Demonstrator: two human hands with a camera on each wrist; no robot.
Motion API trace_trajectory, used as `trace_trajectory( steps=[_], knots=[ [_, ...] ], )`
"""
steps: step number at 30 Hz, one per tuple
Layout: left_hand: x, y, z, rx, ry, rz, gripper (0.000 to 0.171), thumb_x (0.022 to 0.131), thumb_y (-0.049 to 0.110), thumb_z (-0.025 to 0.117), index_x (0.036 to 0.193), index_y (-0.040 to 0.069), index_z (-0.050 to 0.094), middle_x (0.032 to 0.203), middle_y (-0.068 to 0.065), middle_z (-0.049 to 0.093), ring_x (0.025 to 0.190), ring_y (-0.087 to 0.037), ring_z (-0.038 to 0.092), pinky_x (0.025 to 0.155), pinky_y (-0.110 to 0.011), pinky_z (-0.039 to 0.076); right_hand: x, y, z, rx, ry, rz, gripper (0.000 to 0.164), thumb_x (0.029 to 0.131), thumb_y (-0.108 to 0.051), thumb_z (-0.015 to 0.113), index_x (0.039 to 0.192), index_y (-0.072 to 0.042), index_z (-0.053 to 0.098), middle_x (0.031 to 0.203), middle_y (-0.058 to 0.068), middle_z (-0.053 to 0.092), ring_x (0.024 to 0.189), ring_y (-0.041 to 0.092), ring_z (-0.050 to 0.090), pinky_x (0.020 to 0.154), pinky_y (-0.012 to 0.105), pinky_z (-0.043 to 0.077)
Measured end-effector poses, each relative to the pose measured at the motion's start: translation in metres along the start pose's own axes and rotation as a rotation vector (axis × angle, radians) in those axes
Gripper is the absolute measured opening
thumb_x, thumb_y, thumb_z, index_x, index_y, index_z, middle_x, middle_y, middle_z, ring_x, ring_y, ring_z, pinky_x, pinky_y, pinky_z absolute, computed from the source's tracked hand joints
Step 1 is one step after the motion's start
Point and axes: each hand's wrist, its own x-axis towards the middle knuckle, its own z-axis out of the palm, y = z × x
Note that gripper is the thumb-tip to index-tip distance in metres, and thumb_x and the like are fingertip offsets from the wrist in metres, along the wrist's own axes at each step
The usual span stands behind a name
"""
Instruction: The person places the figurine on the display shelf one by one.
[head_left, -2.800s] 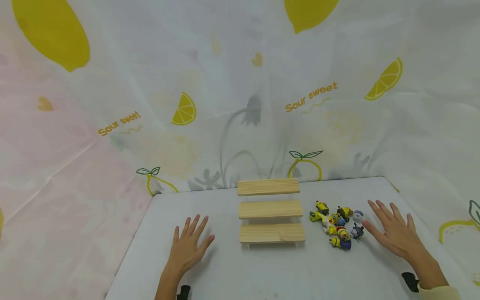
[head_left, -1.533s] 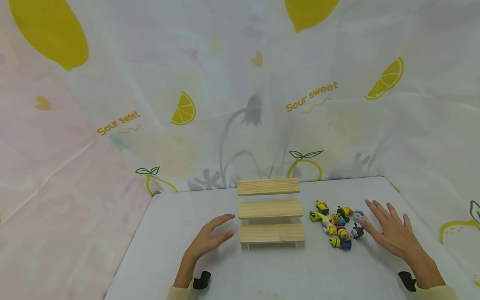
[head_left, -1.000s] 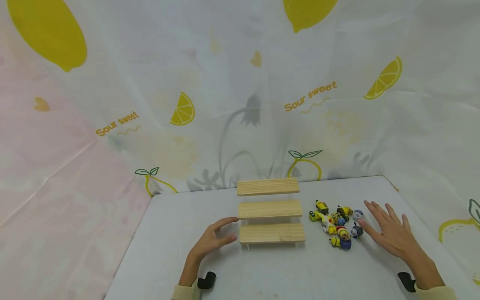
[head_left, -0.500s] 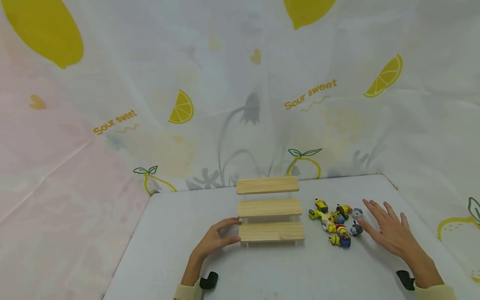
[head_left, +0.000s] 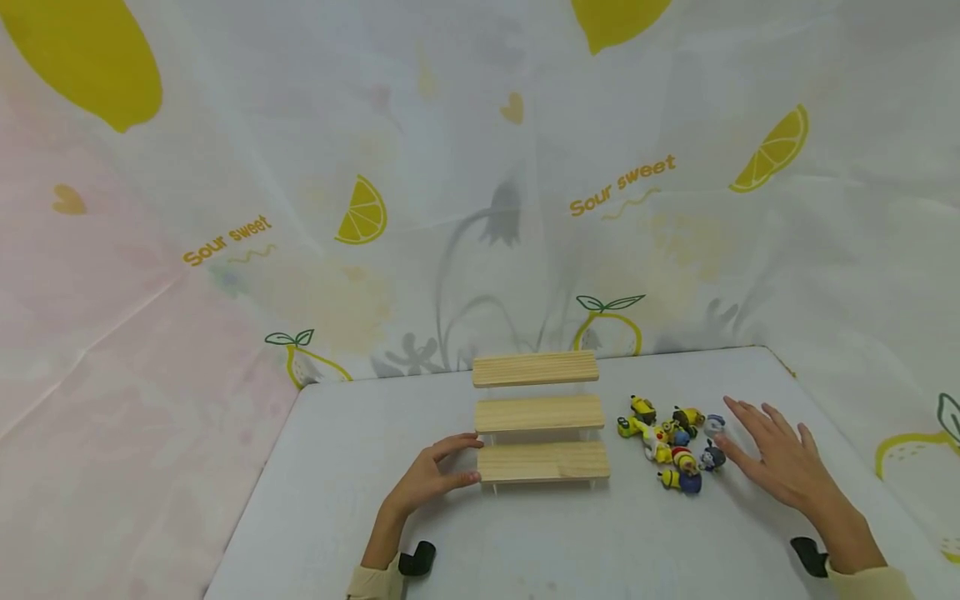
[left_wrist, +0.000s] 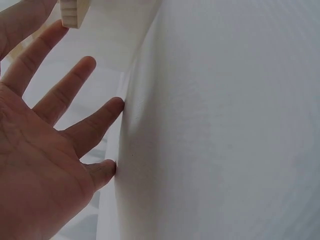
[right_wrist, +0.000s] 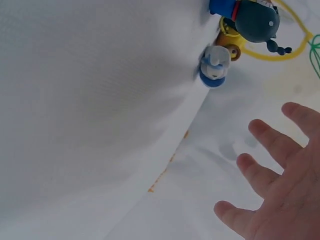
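Three-tier wooden stand (head_left: 542, 462) rests near the middle of the white desk (head_left: 555, 542), what props up its boards mostly hidden beneath them. At its left end the left hand (head_left: 422, 483) has thumb and index finger at the lowest board, the other fingers out of sight in the head view; the left wrist view shows them spread and fairly straight, the index tip at a board's end (the thumb's tip is cut off), so whether the grip actually pinches the wood I cannot tell. Only a corner of the stand enters that view. The right hand (head_left: 783, 467), fingers spread, grip holding nothing, is just beside some toy figures (head_left: 658, 448), several overlapping too closely to separate. Its wrist view crops the palm, yet brings out a white-and-blue figure (right_wrist: 215, 66) and the beaded stalk of a dark-headed figure (right_wrist: 256, 21), itself cut off above.
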Motion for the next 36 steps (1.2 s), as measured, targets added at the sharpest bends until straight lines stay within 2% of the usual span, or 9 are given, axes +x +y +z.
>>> trace_trajectory(
  steps=[5,11,18,27,32,36],
  knots=[
    [-0.001,0.001,-0.001,0.002,-0.007,0.009,0.045,0.085,0.023,0.081,0.128,0.022,0.066,0.144,-0.004,0.052,0.139,-0.029,0.037,0.112,-0.059,0.025,-0.001,-0.002,0.0,-0.007,0.005,-0.018,0.074,0.096,-0.051,0.057,0.151,-0.006,0.035,0.138,0.036,0.043,0.125,0.056,0.031,0.095,0.081,0.013],
    [-0.003,0.002,-0.002,0.011,-0.011,0.009,0.046,0.085,0.027,0.081,0.128,0.025,0.066,0.144,-0.004,0.051,0.139,-0.029,0.037,0.112,-0.058,0.026,-0.005,-0.009,-0.001,-0.031,0.038,-0.074,0.069,0.09,-0.052,0.066,0.141,-0.008,0.051,0.129,0.027,0.056,0.118,0.05,0.046,0.09,0.073,0.03],
    [-0.002,0.002,-0.002,0.004,-0.015,0.006,0.046,0.085,0.024,0.08,0.129,0.023,0.066,0.144,-0.003,0.052,0.139,-0.028,0.038,0.112,-0.058,0.026,-0.008,-0.017,-0.002,-0.046,0.009,-0.08,0.071,0.08,-0.063,0.072,0.129,-0.011,0.064,0.124,0.024,0.062,0.113,0.048,0.05,0.085,0.071,0.032],
    [-0.001,-0.002,0.0,-0.018,-0.016,-0.017,0.049,0.085,0.017,0.079,0.132,0.013,0.063,0.146,-0.012,0.049,0.14,-0.032,0.035,0.113,-0.058,0.023,-0.011,-0.025,0.006,-0.017,0.105,-0.216,0.056,0.065,-0.048,0.089,0.11,-0.018,0.076,0.111,0.013,0.07,0.103,0.038,0.059,0.079,0.066,0.039],
    [0.0,-0.002,0.0,-0.011,-0.017,-0.014,0.048,0.085,0.018,0.08,0.131,0.016,0.064,0.145,-0.01,0.051,0.14,-0.03,0.037,0.113,-0.058,0.024,-0.012,-0.026,0.008,-0.004,0.111,-0.255,0.049,0.062,-0.037,0.092,0.105,-0.021,0.077,0.11,0.011,0.07,0.103,0.037,0.058,0.08,0.066,0.038],
    [-0.001,-0.001,-0.001,-0.004,-0.021,-0.01,0.047,0.085,0.021,0.08,0.13,0.02,0.065,0.144,-0.006,0.052,0.139,-0.026,0.039,0.113,-0.056,0.025,-0.011,-0.026,0.008,-0.027,0.138,-0.273,0.047,0.059,-0.034,0.094,0.103,-0.023,0.078,0.105,0.006,0.07,0.101,0.034,0.057,0.079,0.064,0.038]
  ],
)
